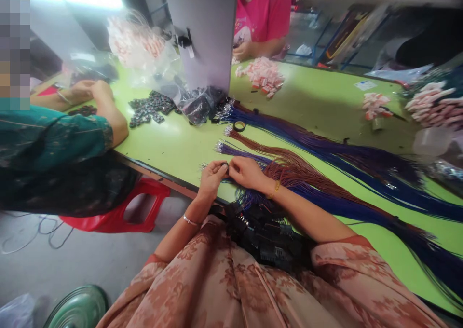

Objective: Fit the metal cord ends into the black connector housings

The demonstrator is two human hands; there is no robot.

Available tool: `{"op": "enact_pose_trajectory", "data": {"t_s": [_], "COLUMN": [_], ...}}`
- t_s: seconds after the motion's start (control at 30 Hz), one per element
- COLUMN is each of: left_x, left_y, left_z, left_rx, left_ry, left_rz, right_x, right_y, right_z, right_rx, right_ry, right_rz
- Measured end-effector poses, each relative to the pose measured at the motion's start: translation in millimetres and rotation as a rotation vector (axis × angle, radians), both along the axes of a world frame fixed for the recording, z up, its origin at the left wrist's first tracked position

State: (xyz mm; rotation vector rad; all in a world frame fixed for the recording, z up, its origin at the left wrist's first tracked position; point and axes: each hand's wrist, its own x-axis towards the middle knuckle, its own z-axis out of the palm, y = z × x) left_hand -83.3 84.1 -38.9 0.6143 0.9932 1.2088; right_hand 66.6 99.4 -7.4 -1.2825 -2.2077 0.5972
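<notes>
Just over the table's near edge, my left hand (212, 177) pinches a small black piece (226, 167), apparently a plastic connector. Close against it, my right hand (247, 172) has its thumb and finger closed at the same piece; whether a wire is between them is too small to see. Under and beside my right wrist run bundles of brown wires (300, 164) and blue wires (318, 198), with bare metal ends toward the left. A heap of black connectors (271, 241) rests in my lap.
A black tape roll (239, 126) lies beyond my hands. Black connectors (152, 107) are piled near a grey post (206, 38). Pink-and-white bundles (262, 75) sit farther back. One co-worker's arm (112, 111) rests at left by a red stool (144, 207); another person sits opposite.
</notes>
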Motion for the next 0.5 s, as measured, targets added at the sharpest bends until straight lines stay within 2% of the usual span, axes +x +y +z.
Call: {"op": "enact_pose_trajectory", "data": {"t_s": [0.07, 0.17, 0.37, 0.5], "left_x": [0.6, 1.5, 8.0, 6.9], "left_y": [0.0, 0.8, -0.7, -0.7], "left_z": [1.2, 3.0, 1.5, 2.1], "left_rx": [-0.014, -0.034, 0.0, -0.025], "left_ry": [0.004, -0.01, 0.019, 0.006], "left_rz": [0.003, 0.016, 0.094, 0.053], "right_x": [2.1, 3.9, -3.1, 7.7], "right_y": [0.0, 0.7, -3.3, 22.3], "right_z": [-0.1, -1.8, -3.5, 6.9], "right_rx": [0.084, 0.082, 0.09, 0.013], "right_ry": [-0.049, -0.054, -0.136, -0.097], "right_rz": [0.041, 0.079, 0.009, 0.074]}}
